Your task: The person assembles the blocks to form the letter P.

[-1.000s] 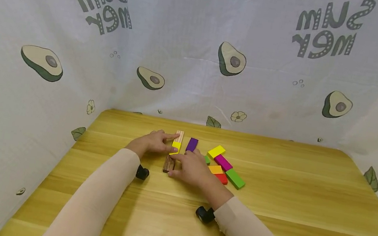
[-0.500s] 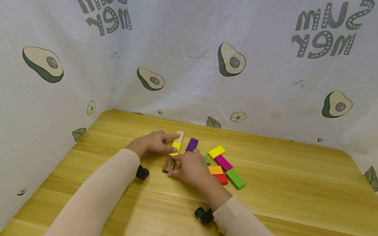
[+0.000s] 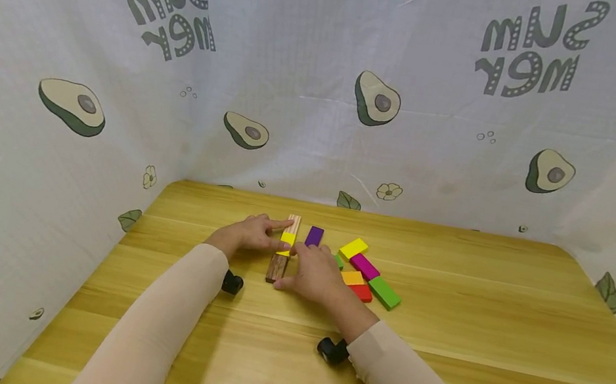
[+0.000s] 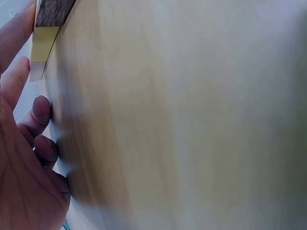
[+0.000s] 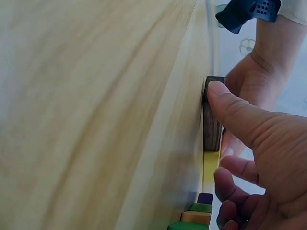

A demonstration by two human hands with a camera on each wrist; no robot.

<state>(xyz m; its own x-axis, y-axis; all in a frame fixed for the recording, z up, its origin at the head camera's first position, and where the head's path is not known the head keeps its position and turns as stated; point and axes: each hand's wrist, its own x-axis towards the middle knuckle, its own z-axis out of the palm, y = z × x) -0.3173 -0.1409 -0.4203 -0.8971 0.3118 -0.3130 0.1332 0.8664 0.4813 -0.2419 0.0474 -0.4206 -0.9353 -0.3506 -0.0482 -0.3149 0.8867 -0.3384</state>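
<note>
Three blocks lie end to end in a line in the head view: a pale striped wood block [image 3: 294, 221] farthest, a yellow block [image 3: 287, 239], then a dark brown wood block [image 3: 276, 269] nearest. My left hand [image 3: 254, 232] stretches its index finger to the pale block and its thumb to the yellow one. The right hand [image 3: 316, 274] is over the right side of the line. Its thumb touches the near end of the dark brown block [image 5: 212, 127] in the right wrist view; its other fingers are bent loosely, gripping nothing. The left wrist view shows the line's edge beside the left fingertips.
Right of the line lie a purple block [image 3: 314, 236], a second yellow block [image 3: 354, 249], a magenta block [image 3: 365, 267], a green block [image 3: 385, 293], an orange block [image 3: 353, 278] and a red block [image 3: 362, 292]. Another green block [image 3: 339, 262] is partly hidden by the right hand.
The right index finger has lifted from the joint between the dark brown and yellow blocks, showing more of the brown block, which now sits straighter in line. The left hand has stayed put.
</note>
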